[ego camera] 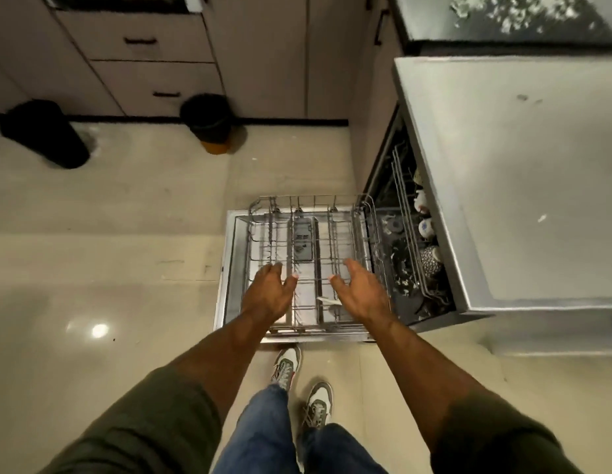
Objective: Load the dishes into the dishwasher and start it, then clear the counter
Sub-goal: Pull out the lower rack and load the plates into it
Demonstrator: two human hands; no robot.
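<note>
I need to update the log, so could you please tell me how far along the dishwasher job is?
Done: dishwasher door open, lower rack pulled out, cups sit in the upper rack. In hand: both open hands, left hand and right hand, reach over the nearly bare lower rack. Left: loading dishes, starting, clearing the counter.

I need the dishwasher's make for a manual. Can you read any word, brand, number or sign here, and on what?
None can be read.
Detergent compartment on the open dishwasher door: any markings are too blurred to read.
Patterned cups in the upper rack: decoration only, no text.
</note>
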